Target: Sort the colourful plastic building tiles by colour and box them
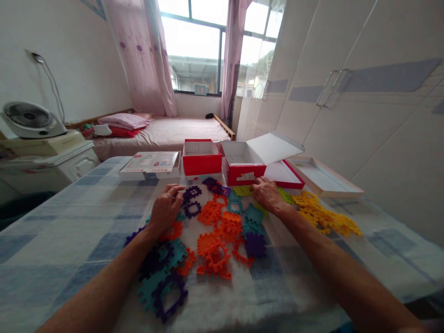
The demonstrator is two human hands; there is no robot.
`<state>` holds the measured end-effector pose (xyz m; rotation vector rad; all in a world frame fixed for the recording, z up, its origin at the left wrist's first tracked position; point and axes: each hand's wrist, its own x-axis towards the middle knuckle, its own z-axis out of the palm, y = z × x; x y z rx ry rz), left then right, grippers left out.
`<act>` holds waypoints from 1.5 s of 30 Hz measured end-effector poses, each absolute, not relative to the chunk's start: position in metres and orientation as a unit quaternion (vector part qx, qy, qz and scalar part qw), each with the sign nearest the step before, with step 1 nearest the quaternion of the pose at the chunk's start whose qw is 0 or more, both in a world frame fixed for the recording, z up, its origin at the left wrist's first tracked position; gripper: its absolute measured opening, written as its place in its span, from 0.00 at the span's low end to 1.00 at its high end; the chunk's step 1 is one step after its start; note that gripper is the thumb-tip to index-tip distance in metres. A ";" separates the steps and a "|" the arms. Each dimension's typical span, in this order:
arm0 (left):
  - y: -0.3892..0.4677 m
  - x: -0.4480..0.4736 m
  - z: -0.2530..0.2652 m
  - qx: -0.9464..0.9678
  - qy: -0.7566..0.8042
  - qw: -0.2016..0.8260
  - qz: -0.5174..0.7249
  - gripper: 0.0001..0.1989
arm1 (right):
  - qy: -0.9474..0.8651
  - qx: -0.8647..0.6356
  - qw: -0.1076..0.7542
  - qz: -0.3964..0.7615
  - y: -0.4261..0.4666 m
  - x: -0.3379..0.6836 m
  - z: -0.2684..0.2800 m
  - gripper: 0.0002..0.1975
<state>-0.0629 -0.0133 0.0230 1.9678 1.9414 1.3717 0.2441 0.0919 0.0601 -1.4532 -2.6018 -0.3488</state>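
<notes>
Gear-edged plastic building pieces lie in loose colour groups on the table. My left hand (167, 204) hovers at the left side of the heap, fingers apart and slightly bent, beside a dark purple piece (193, 215); nothing shows in it. My right hand (266, 192) is down among the lime-green pieces (242, 190), just in front of a red box, its fingers curled over green plastic that is mostly hidden beneath. Orange pieces (210, 212) fill the middle, with teal pieces (253, 213) to their right. Yellow pieces (324, 217) spread farther right.
Behind the pieces stand a red open box (202, 164), a second red box (244, 178) with its white flap raised, a flat white box (149, 175) and a shallow tray-like lid (324, 188). A checked cloth (69, 249) covers the table. Beyond is a bed (187, 129).
</notes>
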 end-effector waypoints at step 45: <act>0.002 -0.105 0.012 0.494 0.705 -0.020 0.509 0.15 | -0.947 -0.305 0.100 0.029 0.019 0.162 0.025 0.34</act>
